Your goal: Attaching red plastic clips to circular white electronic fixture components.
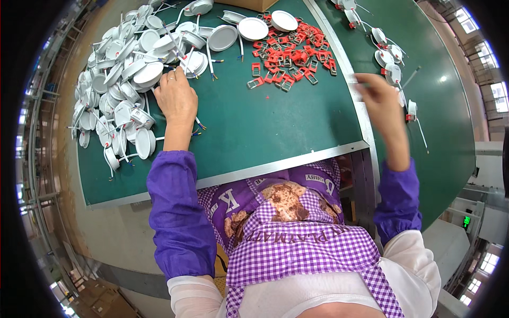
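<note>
My left hand (177,98) reaches into the right side of a heap of round white lamps (150,40) with short white cables. Its fingers are bent together beside a lamp (147,74); the fingertips are hidden, so I cannot make out what they grip. Bare wire ends (200,125) stick out beside the wrist. My right hand (382,98) is raised by the metal edge strip at the table's right. Motion smears its fingers, and I cannot tell whether they hold anything.
Red clips with metal loops (294,55) lie heaped at the far middle of the green table (238,127). On a second green surface (445,116) to the right, several white lamps (393,73) lie in a row. A cardboard box (249,4) stands at the back.
</note>
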Demonstrator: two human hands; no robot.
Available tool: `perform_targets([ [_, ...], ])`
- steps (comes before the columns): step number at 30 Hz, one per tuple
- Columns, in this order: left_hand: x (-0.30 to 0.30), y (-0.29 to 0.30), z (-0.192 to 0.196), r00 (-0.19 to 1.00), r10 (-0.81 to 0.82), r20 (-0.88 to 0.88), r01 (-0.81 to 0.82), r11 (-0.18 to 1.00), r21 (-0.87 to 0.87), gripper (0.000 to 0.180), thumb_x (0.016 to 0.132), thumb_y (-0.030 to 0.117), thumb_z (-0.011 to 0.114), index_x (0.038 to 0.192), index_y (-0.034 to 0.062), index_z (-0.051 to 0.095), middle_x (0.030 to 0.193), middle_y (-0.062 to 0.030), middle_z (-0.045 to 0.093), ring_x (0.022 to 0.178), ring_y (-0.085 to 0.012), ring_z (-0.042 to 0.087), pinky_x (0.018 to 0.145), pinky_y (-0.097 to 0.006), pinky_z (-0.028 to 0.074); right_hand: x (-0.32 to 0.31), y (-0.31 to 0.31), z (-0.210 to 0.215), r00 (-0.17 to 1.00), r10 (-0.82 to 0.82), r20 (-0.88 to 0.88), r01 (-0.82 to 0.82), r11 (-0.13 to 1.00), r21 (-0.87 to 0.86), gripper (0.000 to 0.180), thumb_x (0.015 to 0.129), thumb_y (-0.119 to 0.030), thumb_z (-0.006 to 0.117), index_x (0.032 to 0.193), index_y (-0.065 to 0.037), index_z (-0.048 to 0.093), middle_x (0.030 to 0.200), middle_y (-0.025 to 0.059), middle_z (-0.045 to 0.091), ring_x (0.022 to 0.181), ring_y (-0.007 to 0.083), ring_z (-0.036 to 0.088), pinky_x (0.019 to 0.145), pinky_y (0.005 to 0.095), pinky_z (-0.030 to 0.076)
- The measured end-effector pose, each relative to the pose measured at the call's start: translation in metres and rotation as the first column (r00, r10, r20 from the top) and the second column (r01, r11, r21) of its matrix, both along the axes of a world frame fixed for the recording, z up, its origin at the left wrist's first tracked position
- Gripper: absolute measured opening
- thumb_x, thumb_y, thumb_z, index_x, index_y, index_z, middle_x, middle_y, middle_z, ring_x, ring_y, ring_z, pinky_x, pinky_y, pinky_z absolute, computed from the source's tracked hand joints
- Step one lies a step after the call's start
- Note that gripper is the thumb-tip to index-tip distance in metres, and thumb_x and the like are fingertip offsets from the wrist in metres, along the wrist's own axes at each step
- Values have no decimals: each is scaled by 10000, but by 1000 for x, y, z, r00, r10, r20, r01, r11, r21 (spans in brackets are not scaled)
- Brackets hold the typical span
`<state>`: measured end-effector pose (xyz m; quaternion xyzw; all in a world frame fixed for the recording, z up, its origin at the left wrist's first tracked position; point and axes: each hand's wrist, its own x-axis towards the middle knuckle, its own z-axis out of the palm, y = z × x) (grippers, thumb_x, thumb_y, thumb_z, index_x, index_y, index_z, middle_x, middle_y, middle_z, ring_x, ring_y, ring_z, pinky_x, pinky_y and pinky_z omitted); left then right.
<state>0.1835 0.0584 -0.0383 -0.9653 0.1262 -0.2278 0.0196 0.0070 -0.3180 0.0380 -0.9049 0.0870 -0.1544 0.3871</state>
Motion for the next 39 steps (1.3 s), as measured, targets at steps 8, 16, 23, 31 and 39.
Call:
perform_targets([
  [8, -27, -4, 7, 999, -54, 10, 54, 998, -26, 360, 798, 47, 626, 1157, 69, 629, 1071, -75, 669, 1034, -248, 595, 857, -405, 438, 99, 143, -59, 941, 334, 64, -298, 901, -316, 152, 841, -132, 666, 934, -16, 635, 911, 170, 629, 851, 371, 648, 728, 457, 535],
  [16, -90, -6, 37, 951, -306, -32, 179, 637, -749, 408, 867, 12, 631, 1272, 7, 583, 1145, -122, 658, 975, -252, 653, 860, -385, 508, 83, 149, -63, 906, 421, -42, -362, 719, -593, 122, 731, -2, 616, 850, 12, 597, 890, 183, 620, 833, 348, 658, 689, 421, 555],
  [23, -125, -11, 35, 763, -638, -106, -448, -404, -797, 443, 930, 6, 609, 1353, -38, 485, 1245, -126, 601, 1091, -210, 624, 924, -351, 551, 57, 135, -58, 900, 391, 191, -296, 873, -388, 106, 776, 6, 646, 876, 24, 616, 866, 155, 645, 807, 291, 673, 675, 394, 544],
  [31, -149, -44, 18, 748, -663, -36, -472, -492, -732, 358, 934, 17, 606, 1242, -2, 426, 1204, -147, 585, 1084, -241, 622, 938, -419, 548, 24, 157, -15, 952, 218, 215, -260, 947, 189, 102, 851, -24, 670, 948, 5, 657, 840, 131, 659, 747, 243, 677, 631, 326, 521],
  [39, -157, -62, 19, 834, -551, -22, -288, -402, -869, 358, 933, -29, 590, 1245, -16, 413, 1166, -123, 577, 1054, -168, 604, 935, -319, 524, 15, 166, -26, 922, 229, 311, -263, 962, 72, 132, 823, 3, 669, 955, 5, 662, 886, 138, 659, 775, 299, 666, 661, 359, 530],
])
